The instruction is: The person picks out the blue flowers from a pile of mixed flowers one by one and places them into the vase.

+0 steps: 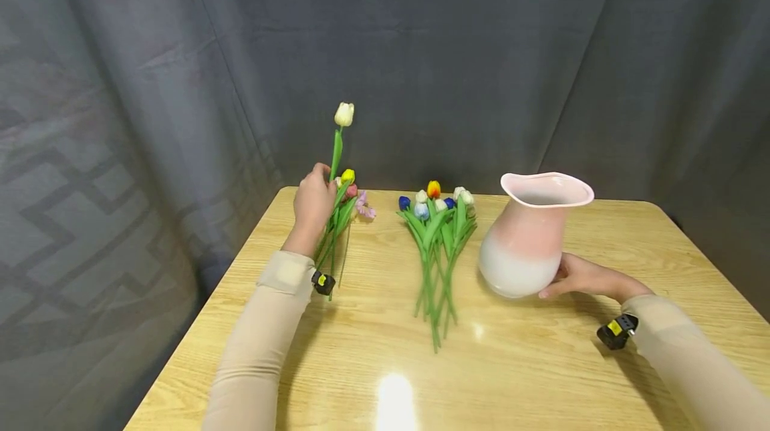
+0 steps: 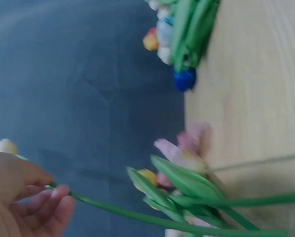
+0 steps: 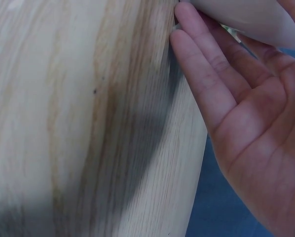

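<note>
In the head view, my left hand pinches the green stem of a white tulip and holds it upright over a small bunch of flowers. The left wrist view shows that stem running from the fingertips past the yellow and pink blooms. On the right, my right hand holds the lower side of a pink and white vase with a wavy rim, which leans a little. Up close, the right fingers lie against the vase's underside; part of their contact is hidden.
Between the hands, a larger bunch of tulips in white, blue and orange lies on the wooden table, stems toward me. A grey curtain hangs behind the table's far edge and down its left side.
</note>
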Available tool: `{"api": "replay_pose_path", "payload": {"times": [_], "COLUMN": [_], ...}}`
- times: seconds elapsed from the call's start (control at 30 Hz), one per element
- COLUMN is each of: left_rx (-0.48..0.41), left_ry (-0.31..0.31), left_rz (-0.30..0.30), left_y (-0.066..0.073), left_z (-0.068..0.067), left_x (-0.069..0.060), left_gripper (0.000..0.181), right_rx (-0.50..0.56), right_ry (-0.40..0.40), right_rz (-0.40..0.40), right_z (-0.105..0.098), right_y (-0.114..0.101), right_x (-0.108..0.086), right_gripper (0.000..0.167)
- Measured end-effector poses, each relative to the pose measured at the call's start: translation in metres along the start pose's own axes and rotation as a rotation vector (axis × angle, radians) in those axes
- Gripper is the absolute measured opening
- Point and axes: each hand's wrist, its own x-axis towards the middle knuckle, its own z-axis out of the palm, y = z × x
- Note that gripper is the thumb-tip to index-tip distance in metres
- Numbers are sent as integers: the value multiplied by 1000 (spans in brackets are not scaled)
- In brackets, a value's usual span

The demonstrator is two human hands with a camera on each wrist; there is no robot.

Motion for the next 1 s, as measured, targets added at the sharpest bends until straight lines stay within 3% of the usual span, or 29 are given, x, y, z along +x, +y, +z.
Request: {"api": "replay_pose_path", "payload": {"times": [0.1, 0.23, 0.47, 0.63, 0.8, 1.0], "left_rx": [40, 67, 119, 187, 229, 227], "left_ry": [-89, -162, -237, -337, -366, -395], "left_rz": [-40, -75, -94, -104, -84, -101], "left_y": [-12, -25, -42, -48, -52, -52], "left_z": [7, 19, 36, 44, 50, 50], "left_x": [0, -1, -6, -11, -12, -9], "left_gripper": [25, 26, 24, 22, 35, 43], "right_rx": [18, 25, 12, 2, 7, 1], "right_ry": [-13, -25, -11, -7, -8, -3], "right_rz": [-1, -7, -10, -7, -20, -21], "right_z": [0, 0, 0, 1, 1, 1], "right_y": [1, 2, 1, 0, 0, 2], "right_x": [1, 1, 1, 1, 1, 1], "right_gripper": [69, 68, 69, 71, 69, 68]}}
